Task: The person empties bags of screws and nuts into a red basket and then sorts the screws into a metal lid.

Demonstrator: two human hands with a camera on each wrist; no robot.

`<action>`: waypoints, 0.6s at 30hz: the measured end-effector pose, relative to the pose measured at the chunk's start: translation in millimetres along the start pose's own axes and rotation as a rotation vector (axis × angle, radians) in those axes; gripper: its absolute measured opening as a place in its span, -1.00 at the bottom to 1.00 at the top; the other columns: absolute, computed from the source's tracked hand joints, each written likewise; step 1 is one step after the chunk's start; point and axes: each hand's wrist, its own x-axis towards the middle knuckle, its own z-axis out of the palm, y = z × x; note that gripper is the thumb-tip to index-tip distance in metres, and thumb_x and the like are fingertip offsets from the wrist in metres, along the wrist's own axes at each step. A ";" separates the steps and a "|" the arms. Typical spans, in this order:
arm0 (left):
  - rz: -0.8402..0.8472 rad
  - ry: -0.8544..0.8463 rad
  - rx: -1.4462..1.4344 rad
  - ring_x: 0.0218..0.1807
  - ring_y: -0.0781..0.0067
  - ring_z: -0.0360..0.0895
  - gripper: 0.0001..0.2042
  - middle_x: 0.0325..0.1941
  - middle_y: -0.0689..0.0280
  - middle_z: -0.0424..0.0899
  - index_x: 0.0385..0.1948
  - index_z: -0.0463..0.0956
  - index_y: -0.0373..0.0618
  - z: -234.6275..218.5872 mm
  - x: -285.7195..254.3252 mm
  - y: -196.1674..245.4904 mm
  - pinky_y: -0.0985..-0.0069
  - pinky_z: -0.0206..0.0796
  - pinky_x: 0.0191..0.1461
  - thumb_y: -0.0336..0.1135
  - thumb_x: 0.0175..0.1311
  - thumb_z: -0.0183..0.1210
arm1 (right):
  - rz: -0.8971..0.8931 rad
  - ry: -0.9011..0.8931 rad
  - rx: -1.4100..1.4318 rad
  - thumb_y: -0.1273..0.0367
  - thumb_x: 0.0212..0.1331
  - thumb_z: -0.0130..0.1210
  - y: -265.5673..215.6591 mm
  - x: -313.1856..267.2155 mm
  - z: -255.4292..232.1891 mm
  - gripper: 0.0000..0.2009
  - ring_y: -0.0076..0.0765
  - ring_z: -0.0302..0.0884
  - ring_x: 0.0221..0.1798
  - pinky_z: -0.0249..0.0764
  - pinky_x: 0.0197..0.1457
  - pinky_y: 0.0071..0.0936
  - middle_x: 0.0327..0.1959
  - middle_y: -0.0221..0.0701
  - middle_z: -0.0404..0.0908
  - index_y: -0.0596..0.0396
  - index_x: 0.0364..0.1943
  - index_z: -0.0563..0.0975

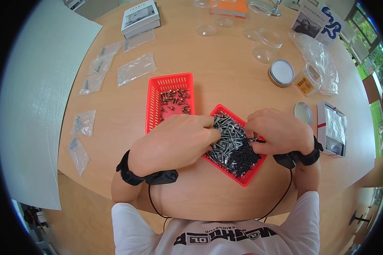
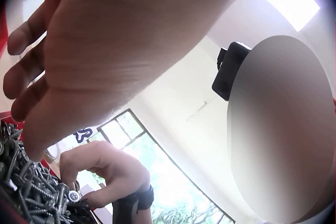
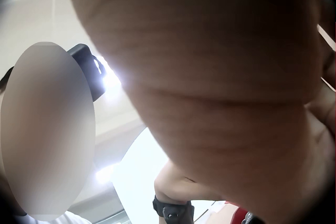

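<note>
Both hands work in a red plastic basket (image 1: 256, 171) of loose screws, set at an angle in the head view. Silver screws (image 1: 229, 135) fill most of it, with black screws (image 1: 244, 158) heaped at the near end. My left hand (image 1: 172, 142) reaches over the basket's left side. Its fingers are loosely bent, with the thumb down at the silver screws in the left wrist view. At the right rim, my right hand (image 1: 283, 131) has thumb and fingers bent around a screw with a shiny round head (image 2: 75, 196). The right wrist view shows mostly palm, its fingertips hidden.
Another red basket (image 1: 150, 106) with brownish screws (image 1: 174, 100) stands behind my left hand. Small plastic bags (image 1: 136, 69) lie to the left. Glass jars (image 1: 266, 46), a round tin (image 1: 281, 73), a lid (image 1: 303, 113) and an open box (image 1: 332, 128) stand behind and right.
</note>
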 end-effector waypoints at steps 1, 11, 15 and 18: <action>0.010 -0.047 0.004 -0.18 0.12 0.62 -0.87 -0.24 0.21 0.58 -0.27 0.65 -0.14 0.4 -0.3 1.8 0.25 0.46 -0.15 -0.39 0.17 0.24 | 0.005 0.024 0.007 0.38 -0.05 0.18 -0.8 -0.5 -0.9 -0.83 0.00 0.58 -0.22 0.49 -0.11 -0.18 -0.41 -0.22 0.60 0.19 -0.38 0.56; 0.080 -0.106 0.022 -0.22 0.10 0.65 -0.90 -0.27 0.20 0.62 -0.40 0.65 -0.17 16.0 2.8 19.2 0.20 0.51 -0.19 -0.41 0.12 0.18 | -0.007 0.100 0.064 0.39 -0.03 0.18 -5.8 -2.6 -5.1 -0.83 -0.04 0.64 -0.36 0.53 -0.24 -0.26 -0.48 -0.21 0.63 0.20 -0.37 0.54; 0.106 -0.100 0.051 -0.23 0.10 0.66 -0.91 -0.29 0.18 0.62 -0.45 0.62 -0.20 20.7 1.2 23.8 0.23 0.53 -0.21 -0.42 0.11 0.16 | 0.006 0.108 0.123 0.45 -0.02 0.18 -8.5 -2.1 -5.9 -0.84 -0.10 0.64 -0.44 0.51 -0.33 -0.31 -0.55 -0.27 0.62 0.16 -0.32 0.54; 0.145 -0.065 0.067 -0.26 0.11 0.67 -0.91 -0.29 0.17 0.61 -0.46 0.61 -0.22 26.5 0.1 23.9 0.23 0.53 -0.22 -0.43 0.10 0.15 | -0.052 0.157 0.095 0.48 -0.03 0.16 -4.2 -1.4 -0.7 -0.82 -0.13 0.62 -0.50 0.50 -0.38 -0.33 -0.60 -0.32 0.61 0.13 -0.28 0.53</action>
